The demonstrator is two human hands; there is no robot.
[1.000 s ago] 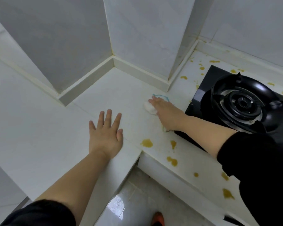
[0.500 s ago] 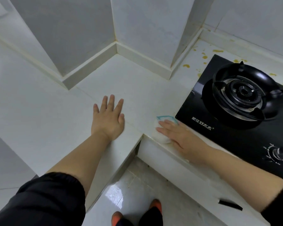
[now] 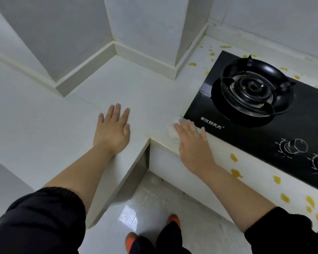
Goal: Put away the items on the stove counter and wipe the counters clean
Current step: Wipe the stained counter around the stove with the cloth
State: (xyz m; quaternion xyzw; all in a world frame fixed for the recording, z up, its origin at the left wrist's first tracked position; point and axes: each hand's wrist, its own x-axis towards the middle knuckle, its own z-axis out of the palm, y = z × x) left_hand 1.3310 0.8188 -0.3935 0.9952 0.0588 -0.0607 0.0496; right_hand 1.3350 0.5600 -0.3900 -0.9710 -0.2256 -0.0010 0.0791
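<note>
My right hand (image 3: pixel 193 143) presses flat on a white cloth with a teal edge (image 3: pixel 174 132), at the front left corner of the black gas stove (image 3: pixel 237 118); most of the cloth is hidden under my palm. My left hand (image 3: pixel 113 128) rests open and flat on the white counter (image 3: pixel 44 125), fingers spread, holding nothing. Yellow-brown stains (image 3: pixel 236 173) dot the counter strip in front of the stove, and more yellow-brown stains (image 3: pixel 192 64) lie behind the stove near the wall.
The burner ring (image 3: pixel 253 88) and two control knobs (image 3: pixel 295 146) sit on the stove. A tiled column (image 3: pixel 145 30) rises from the back of the counter. The counter steps inward at a corner (image 3: pixel 149 142) above the tiled floor, where my orange shoes (image 3: pixel 173 219) show.
My right hand slid the cloth from the counter left of the stove toward the front edge, then slightly right to the stove's front corner. My left hand stayed flat in place.
</note>
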